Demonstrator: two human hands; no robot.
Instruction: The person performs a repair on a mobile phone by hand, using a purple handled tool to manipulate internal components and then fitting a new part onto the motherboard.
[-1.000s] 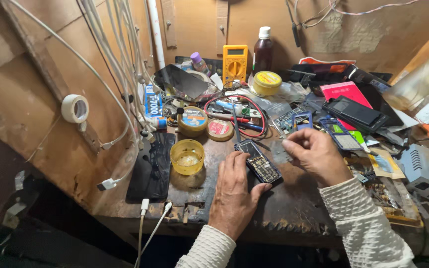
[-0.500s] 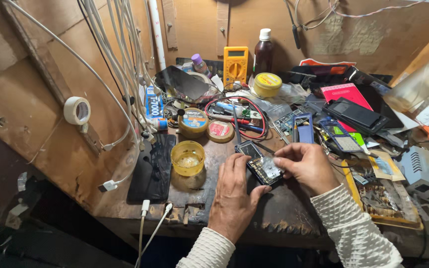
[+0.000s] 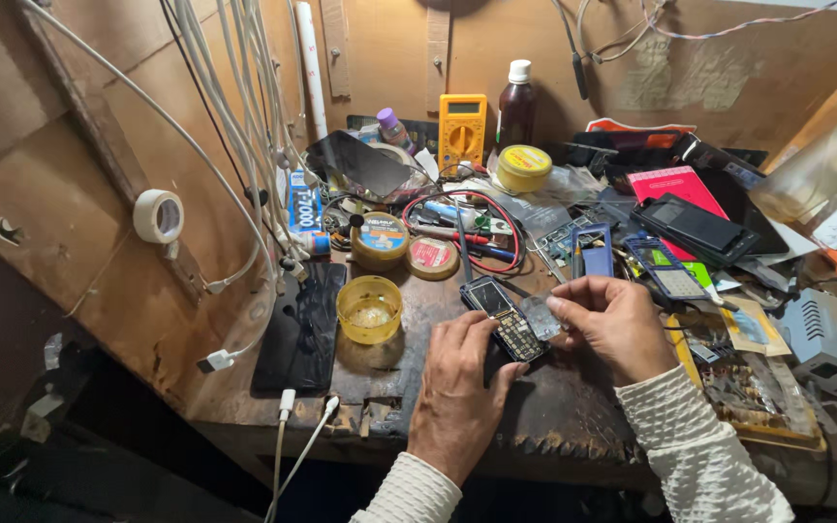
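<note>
Left hand (image 3: 457,387): flat on the table (image 3: 573,426), fingers spread and pressing down on the lower end of the small opened phone (image 3: 501,320); pinning, not clenched.
Right hand (image 3: 617,324): closed in a pinch on a small pale, shiny piece (image 3: 540,316), held at the phone's 3 o'clock edge, touching or just above it.
Phone: lying near the middle of the table, long axis running from 11 to 5 o'clock, keypad rows exposed at the near end, dark screen at the far end.
Pale piece: probably a thin metal or plastic cover plate; too small and glary to tell which.
At 9 o'clock of the phone: yellow round dish (image 3: 369,308), and beyond it a black slab phone (image 3: 300,324) with white cables hanging off the table edge.
At 12 o'clock: two round tins (image 3: 380,238), red and blue leads, yellow multimeter (image 3: 462,131), brown bottle (image 3: 515,107).
At 2 o'clock: blue tool or card (image 3: 595,250), more phone bodies, pink notebook (image 3: 675,184).
Doing it well, as a judgement: keep the left fingers firm so the phone cannot slide; hold the plate by its edges only, level with the body; line up one side first, then lower the rest without forcing; keep the plate clear of the keypad contacts.
</note>
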